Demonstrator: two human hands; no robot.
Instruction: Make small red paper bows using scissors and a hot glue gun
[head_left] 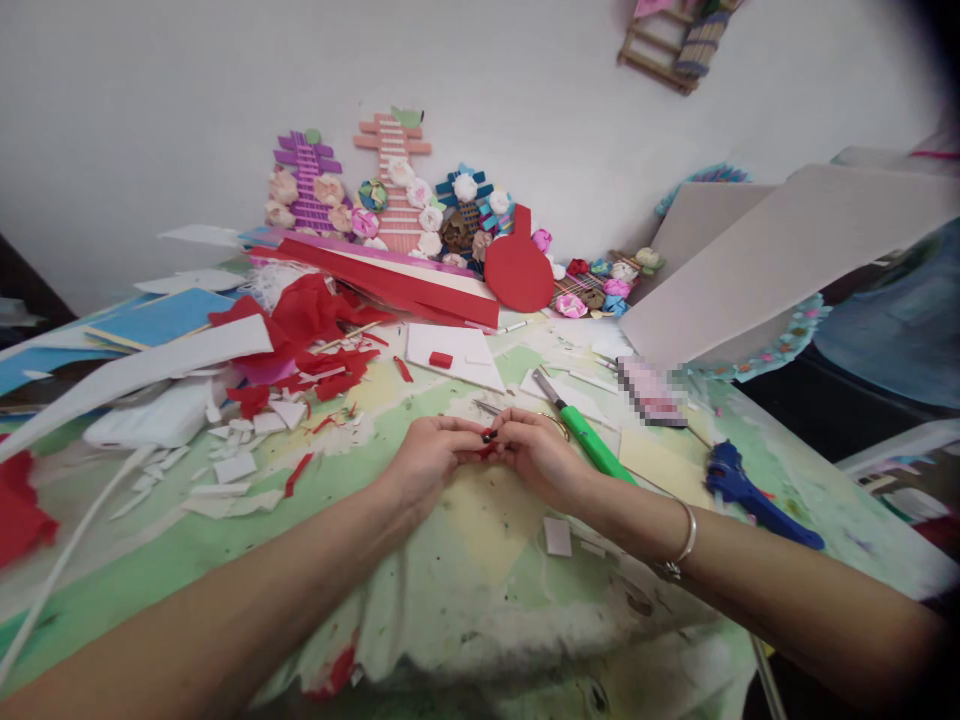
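Over the middle of the table, my left hand (431,455) and my right hand (536,450) meet fingertip to fingertip. Both pinch a small red piece (489,450), perhaps paper or card, mostly hidden by the fingers. Dark spots show at the fingertips, and I cannot make out what they are. Behind my right hand lie scissors, with a metal tip (486,407) and a gold-coloured handle partly showing. A green utility knife (596,445) rests just beyond my right wrist. Past the hands, a small red block (440,360) sits on a white board (457,345).
Red paper scraps (307,320) and white offcuts (236,468) litter the left, beside a white cable (71,560). At right are a blue glue gun (757,495), a blurred-out phone (649,390) and large grey boards (795,240). Paper-flower crafts (390,190) and a red guitar-like cutout (519,268) stand behind.
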